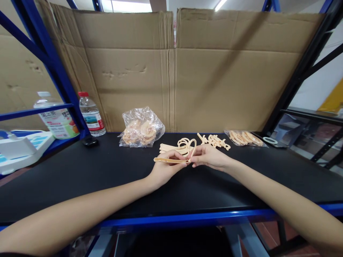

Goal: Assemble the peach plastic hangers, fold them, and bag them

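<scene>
Both hands meet over the middle of the black tabletop. My left hand (pixel 166 167) is closed on a flat beige strip (pixel 168 160) that sticks out to the left. In the fingers of my right hand (pixel 208 157) is a beige hook-shaped piece (pixel 194 143), its curve arching upward. The lower end of the hook-shaped piece meets the strip's right end between my fingertips; whether they are joined I cannot tell. Just behind my hands lie more flat beige strips (pixel 166 147) and curved pieces (pixel 182 141). A pile of small beige parts (pixel 214 140) sits behind my right hand.
A clear bag of beige curved pieces (pixel 140 131) stands at the back left, and a flat bag of strips (pixel 245 138) at the back right. Near the left post are a red-capped bottle (pixel 92 116) and a black object (pixel 90 141). A phone-like slab (pixel 278 143) carries a pale ring.
</scene>
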`<state>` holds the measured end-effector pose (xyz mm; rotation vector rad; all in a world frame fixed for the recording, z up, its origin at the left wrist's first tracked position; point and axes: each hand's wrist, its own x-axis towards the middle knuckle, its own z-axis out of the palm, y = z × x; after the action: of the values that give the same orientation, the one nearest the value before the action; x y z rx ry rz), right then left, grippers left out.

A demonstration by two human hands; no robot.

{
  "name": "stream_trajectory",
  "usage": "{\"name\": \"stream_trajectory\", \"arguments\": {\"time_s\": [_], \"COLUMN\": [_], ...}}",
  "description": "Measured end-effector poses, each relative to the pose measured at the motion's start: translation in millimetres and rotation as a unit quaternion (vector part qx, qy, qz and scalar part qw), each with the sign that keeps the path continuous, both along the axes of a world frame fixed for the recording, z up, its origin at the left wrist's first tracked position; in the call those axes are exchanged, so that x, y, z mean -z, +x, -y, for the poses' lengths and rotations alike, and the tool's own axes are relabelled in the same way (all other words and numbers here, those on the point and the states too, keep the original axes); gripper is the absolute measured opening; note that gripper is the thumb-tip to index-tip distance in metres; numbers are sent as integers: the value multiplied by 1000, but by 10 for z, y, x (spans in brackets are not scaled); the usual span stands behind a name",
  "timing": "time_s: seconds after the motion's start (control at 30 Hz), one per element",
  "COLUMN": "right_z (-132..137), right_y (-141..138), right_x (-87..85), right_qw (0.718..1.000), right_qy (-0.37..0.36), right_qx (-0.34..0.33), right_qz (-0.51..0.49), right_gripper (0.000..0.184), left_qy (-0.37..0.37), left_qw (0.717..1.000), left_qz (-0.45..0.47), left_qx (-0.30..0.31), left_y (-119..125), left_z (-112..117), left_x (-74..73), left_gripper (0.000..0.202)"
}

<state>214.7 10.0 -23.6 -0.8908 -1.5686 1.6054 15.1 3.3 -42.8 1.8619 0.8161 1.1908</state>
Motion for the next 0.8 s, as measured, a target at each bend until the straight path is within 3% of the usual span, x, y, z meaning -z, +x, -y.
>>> {"name": "stream_trajectory", "arguments": {"time_s": [0.3, 0.53, 0.8], "right_z": [31, 31, 11], "right_y": [-56, -10, 14], "right_x": [41, -9, -1], "right_qw": [1000, 999, 999], "right_qy": [11, -33, -50], "right_qx": [12, -3, -10], "right_qz": [10, 0, -10], "right_gripper": [24, 26, 24], "left_qy": [7, -70, -78], "left_qw": [1000, 996, 995], "left_qz": [-4, 41, 53], "left_qx": [21, 40, 39], "left_y": [-3, 38, 32], "left_z": [26, 31, 36], "left_x": [55, 55, 59], "left_gripper": [13, 17, 16]}}
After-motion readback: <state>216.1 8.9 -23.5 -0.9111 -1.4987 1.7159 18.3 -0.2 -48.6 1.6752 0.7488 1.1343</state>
